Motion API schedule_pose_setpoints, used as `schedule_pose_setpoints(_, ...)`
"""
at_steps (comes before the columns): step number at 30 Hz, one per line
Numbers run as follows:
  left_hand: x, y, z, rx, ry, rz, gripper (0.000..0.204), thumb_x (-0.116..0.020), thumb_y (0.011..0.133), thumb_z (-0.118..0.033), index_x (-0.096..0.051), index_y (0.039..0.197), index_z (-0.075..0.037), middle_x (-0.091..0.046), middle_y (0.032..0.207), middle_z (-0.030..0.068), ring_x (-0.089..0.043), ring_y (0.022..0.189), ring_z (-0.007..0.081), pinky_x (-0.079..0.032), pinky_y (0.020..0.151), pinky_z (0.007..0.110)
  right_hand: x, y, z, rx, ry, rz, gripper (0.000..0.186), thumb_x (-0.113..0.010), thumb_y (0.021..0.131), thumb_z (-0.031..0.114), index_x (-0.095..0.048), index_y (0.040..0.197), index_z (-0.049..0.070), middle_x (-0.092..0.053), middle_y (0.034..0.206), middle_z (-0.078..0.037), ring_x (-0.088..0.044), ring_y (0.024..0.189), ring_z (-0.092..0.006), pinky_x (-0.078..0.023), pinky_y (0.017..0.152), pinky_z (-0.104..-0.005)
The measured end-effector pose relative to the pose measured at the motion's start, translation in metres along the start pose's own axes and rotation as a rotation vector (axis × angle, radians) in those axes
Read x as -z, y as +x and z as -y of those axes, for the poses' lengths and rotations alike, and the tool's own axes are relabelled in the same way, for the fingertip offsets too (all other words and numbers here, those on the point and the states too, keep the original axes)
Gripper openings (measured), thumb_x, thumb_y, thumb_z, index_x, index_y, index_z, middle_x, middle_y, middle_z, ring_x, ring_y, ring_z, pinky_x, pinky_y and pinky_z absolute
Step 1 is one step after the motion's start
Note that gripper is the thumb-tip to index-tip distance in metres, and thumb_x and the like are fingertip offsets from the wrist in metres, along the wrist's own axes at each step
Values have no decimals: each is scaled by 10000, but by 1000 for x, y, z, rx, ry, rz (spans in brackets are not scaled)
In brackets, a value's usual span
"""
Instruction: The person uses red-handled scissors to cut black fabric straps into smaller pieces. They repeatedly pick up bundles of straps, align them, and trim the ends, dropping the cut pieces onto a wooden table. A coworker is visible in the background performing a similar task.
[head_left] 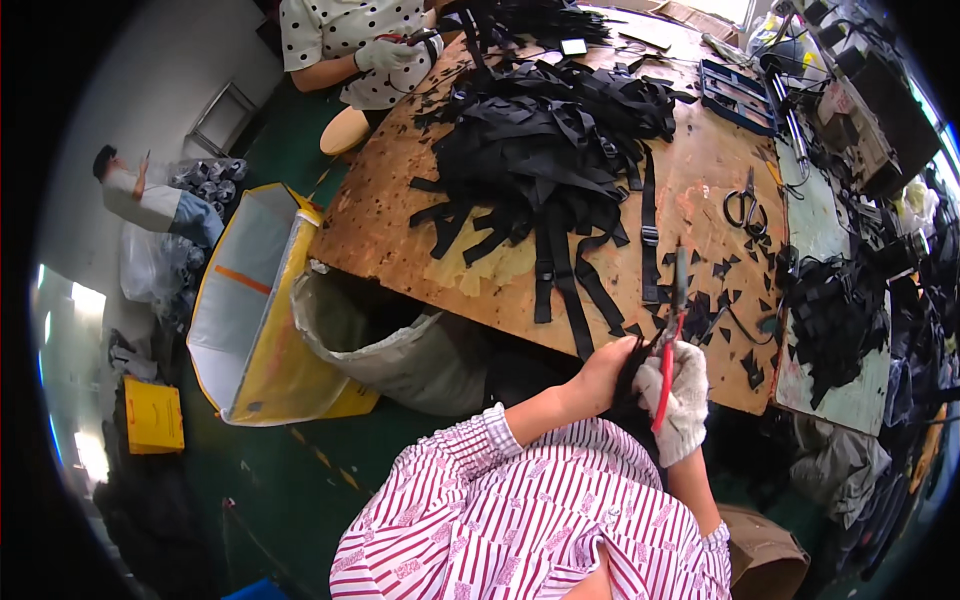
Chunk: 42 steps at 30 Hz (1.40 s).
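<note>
My bare left hand (pixel 598 378) is closed on black straps (pixel 629 382) just beyond my striped clothing, at the table's front edge. My gloved right hand (pixel 682 405) grips a red-handled metal tool (pixel 667 365) pointing away from me, beside the straps. A large heap of black straps with buckles (pixel 545 150) lies on the wooden table (pixel 390 210), some hanging toward the front edge. Small black cut scraps (pixel 722 270) are scattered right of the heap, near black-handled scissors (pixel 746 210).
A co-worker (pixel 350 45) in gloves works at the far left corner; another person (pixel 160 195) is by the wall. A yellow bag (pixel 270 350) and sack (pixel 400 365) stand left below the table. A blue tray (pixel 737 95) and black straps (pixel 830 310) lie rightward.
</note>
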<state>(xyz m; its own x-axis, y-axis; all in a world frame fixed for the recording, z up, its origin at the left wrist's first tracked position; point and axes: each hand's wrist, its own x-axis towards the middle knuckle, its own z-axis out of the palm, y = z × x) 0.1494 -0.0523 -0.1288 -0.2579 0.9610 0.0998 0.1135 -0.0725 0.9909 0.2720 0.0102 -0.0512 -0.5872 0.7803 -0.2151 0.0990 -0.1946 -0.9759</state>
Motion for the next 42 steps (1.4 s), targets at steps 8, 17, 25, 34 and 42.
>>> schedule_pose_setpoints(8, 76, 72, -13, 29, -922, -657, 154, -652, 863, -201, -535, 829, -107, -450, 611, -16, -430, 531, 93, -378, 548, 255, 12, 3, -5, -16, -20, -168, 352, -656, 797, 69, -428, 1064, 48, -566, 774, -34, -514, 560, -66, -435, 484, -197)
schedule_pose_setpoints(17, 125, 173, 27, 199, -1376, -1060, 289, -643, 862, -305, -484, 714, -114, -474, 593, -7, -500, 511, 137, -463, 525, 318, 20, -8, -8, -95, -5, -218, 324, -648, 779, 53, -434, 1022, 40, -547, 738, -32, -498, 511, -78, -426, 451, -203)
schedule_pose_setpoints(25, 155, 198, 41, 202, -1325, -1237, 326, -582, 902, -305, -450, 662, -128, -453, 563, -15, -471, 478, 135, -397, 474, 295, 29, -12, -18, -124, 36, -224, 334, -652, 779, 50, -433, 1032, 35, -548, 753, -36, -500, 520, -78, -434, 464, -204)
schedule_pose_setpoints(34, 120, 122, -2, -134, -650, -1326, 236, -665, 850, -237, -507, 795, -70, -549, 690, 8, -515, 631, 120, -425, 655, 275, 26, -15, -16, -107, 9, -176, 394, -684, 781, 74, -424, 1075, 41, -527, 752, -16, -494, 555, -64, -434, 486, -198)
schedule_pose_setpoints(42, 105, 74, -138, -319, 167, -942, 329, -636, 875, -281, -545, 983, 16, -573, 906, 85, -537, 832, 190, -429, 783, 317, 28, -12, -14, -19, 45, -234, 389, -692, 777, 80, -422, 1056, 56, -504, 731, 1, -473, 539, -60, -421, 480, -200)
